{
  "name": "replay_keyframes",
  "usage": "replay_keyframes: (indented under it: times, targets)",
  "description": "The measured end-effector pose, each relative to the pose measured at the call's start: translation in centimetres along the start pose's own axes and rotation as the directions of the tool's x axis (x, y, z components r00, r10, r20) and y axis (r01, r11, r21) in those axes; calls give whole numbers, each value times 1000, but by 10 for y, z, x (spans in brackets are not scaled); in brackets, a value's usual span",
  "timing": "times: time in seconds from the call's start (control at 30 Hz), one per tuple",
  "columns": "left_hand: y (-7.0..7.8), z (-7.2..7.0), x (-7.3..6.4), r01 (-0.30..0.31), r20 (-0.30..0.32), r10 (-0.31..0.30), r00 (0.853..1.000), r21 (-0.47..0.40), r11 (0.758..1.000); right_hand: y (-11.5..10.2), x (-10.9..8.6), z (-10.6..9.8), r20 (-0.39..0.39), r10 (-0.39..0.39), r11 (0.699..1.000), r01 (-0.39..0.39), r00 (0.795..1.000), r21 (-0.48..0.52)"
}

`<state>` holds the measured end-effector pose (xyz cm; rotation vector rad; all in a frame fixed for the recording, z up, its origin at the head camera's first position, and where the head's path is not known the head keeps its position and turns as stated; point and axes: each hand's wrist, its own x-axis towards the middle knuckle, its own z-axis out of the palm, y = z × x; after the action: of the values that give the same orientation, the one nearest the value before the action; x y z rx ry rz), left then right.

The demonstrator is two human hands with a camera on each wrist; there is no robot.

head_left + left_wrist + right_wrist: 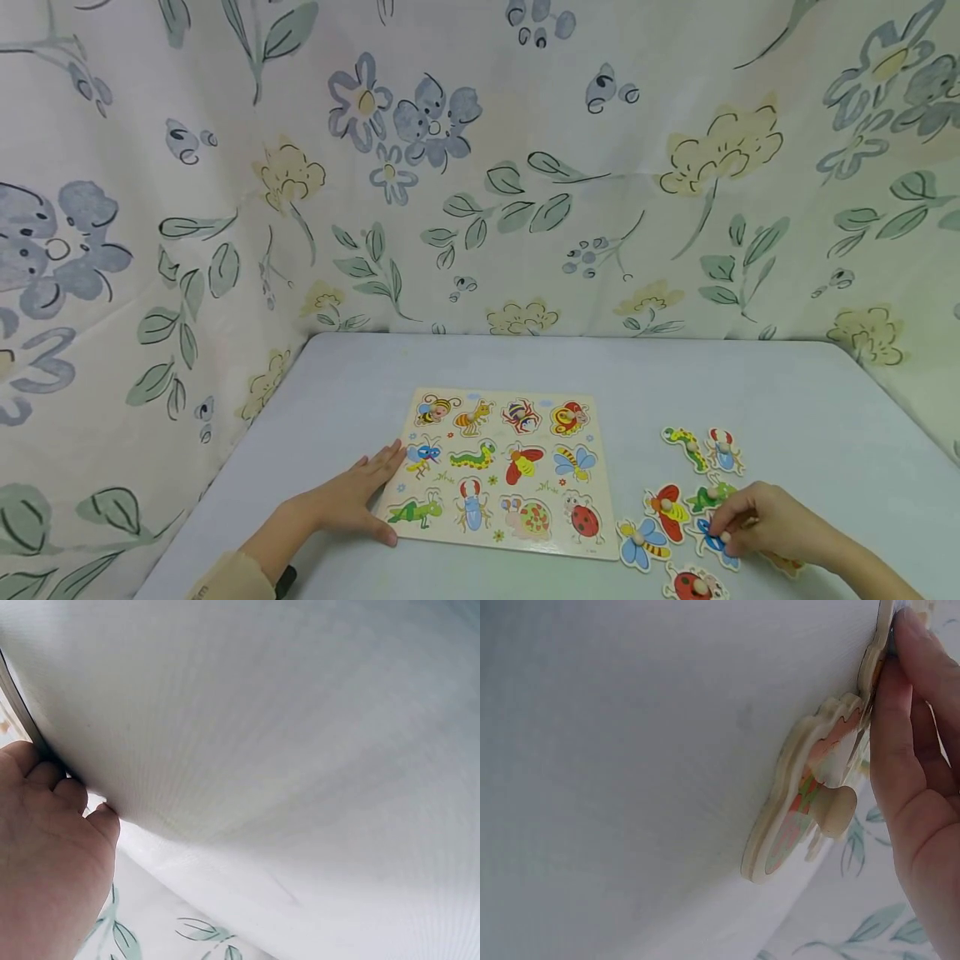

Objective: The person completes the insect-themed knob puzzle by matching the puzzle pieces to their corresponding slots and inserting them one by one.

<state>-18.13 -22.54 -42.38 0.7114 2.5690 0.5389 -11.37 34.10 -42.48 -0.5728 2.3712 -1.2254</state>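
Note:
A wooden insect puzzle board (pixel 551 546) lies on the table, printed with rows of colourful bugs. At its left side rests my left hand (pixel 356 496), fingers along the edge and thumb by the lower corner. In the left wrist view this hand (pixel 56 832) touches the board's edge (pixel 19 705). My right hand (pixel 780 525) pinches the knob of a blue insect puzzle piece (pixel 708 542) among the loose pieces. From the right wrist, the fingertips of the right hand (pixel 922 757) are on a piece, beside another knobbed piece (pixel 787 817).
Several loose knobbed pieces lie right of the board: a caterpillar (pixel 686 447), a blue beetle (pixel 724 452), a grasshopper (pixel 705 497), a red-winged insect (pixel 667 510), a bee-like one (pixel 642 546) and a ladybird (pixel 686 581). A floral curtain (pixel 480 275) hangs behind the white table (pixel 570 362).

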Motion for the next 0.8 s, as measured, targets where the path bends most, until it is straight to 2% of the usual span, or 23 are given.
replay_keyframes:
  times: [0.17, 0.4, 0.53, 0.67, 0.8]
  targets:
    - [0, 0, 0, 0, 4, 0, 1000, 2, 1000, 1, -1, -1, -31, -5, 998, 3, 1000, -55]
    - [0, -1, 0, 4, 6, -4, 1000, 0, 1000, -3, -1, -7, -87, 36, 993, -46, 996, -108]
    - [0, -2, 0, 1, 5, -1, 1000, 4, 1000, -7, 3, -5, -101, 26, 995, -35, 995, -94]
    - [0, -2, 0, -5, 7, 5, 1000, 2, 1000, -12, 9, -1, -95, -57, 997, 51, 994, -61]
    - [0, -1, 0, -7, 7, 7, 1000, -4, 1000, -19, 17, 5, -104, -50, 999, 52, 993, 15]
